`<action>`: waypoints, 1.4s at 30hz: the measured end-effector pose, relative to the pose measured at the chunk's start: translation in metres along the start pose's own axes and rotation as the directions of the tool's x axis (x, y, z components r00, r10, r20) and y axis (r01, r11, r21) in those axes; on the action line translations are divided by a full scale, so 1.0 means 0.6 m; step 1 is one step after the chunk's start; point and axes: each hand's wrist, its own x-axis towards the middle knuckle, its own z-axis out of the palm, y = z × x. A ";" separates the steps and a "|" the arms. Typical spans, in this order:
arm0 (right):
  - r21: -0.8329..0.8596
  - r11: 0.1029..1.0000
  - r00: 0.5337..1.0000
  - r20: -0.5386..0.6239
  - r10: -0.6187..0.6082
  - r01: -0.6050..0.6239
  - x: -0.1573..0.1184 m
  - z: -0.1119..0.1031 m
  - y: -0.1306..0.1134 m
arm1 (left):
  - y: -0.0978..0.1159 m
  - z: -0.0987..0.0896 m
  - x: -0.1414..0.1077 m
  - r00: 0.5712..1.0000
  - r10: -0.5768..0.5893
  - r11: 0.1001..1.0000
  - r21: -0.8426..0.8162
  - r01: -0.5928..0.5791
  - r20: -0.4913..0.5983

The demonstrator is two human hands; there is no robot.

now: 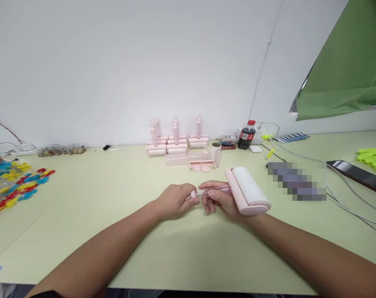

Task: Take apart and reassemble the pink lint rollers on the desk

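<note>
I have the right hand [225, 202] wrapped around the clear handle [204, 193] of a pink lint roller [235, 188], its white roll [249, 185] at three o'clock from the grip, blocking part of that wrist. The left hand [176, 200] pinches the handle's end cap [193, 193] at nine o'clock. Both forearms reach in from below, at seven and four, the hands meeting over the table [194, 256]. Loose pink parts [203, 168] lie at twelve, similar rollers [176, 145] stand toward eleven, a cola bottle [247, 135] at one, a phone [360, 174] lies at three, coloured pieces [29, 182] at nine.
</note>
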 end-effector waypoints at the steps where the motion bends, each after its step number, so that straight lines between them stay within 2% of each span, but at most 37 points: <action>1: 0.003 1.000 1.000 0.012 0.001 -0.001 0.000 0.000 -0.001 | 0.000 0.000 -0.001 1.000 0.004 1.000 -0.006 -0.004 0.005; 10: 0.072 0.991 0.990 0.088 0.108 -0.114 0.001 -0.009 0.009 | 0.003 0.003 -0.006 0.996 0.081 0.993 -0.084 -0.078 0.030; 15: 0.053 0.993 0.992 0.067 0.105 -0.108 0.002 -0.003 0.003 | 0.002 0.007 -0.006 0.998 0.043 0.998 -0.039 -0.042 0.034; 19: 0.100 0.990 0.995 0.033 0.098 -0.101 0.002 -0.002 0.015 | 0.002 0.011 -0.006 1.000 0.018 1.000 -0.011 -0.018 0.025; 28: 0.165 0.984 0.995 -0.057 0.077 -0.067 0.001 0.007 0.028 | 0.006 0.015 -0.007 1.000 -0.007 0.999 -0.053 0.006 -0.011; 33: 0.130 0.990 0.993 -0.100 0.066 -0.052 0.001 0.010 0.029 | 0.011 0.020 -0.007 0.999 -0.031 0.998 -0.047 0.029 -0.034; 37: 0.096 0.995 0.986 -0.164 0.015 0.001 -0.003 0.019 0.038 | 0.028 0.023 -0.001 0.974 -0.209 0.977 -0.052 0.206 -0.081; 39: 0.099 0.995 0.987 -0.162 0.014 0.003 -0.004 0.023 0.040 | 0.035 0.022 0.002 0.963 -0.259 0.966 -0.027 0.258 -0.071; 42: 0.203 0.978 0.990 -0.129 0.061 -0.034 -0.003 0.026 0.035 | 0.040 0.019 0.005 0.982 -0.185 0.983 -0.003 0.185 -0.032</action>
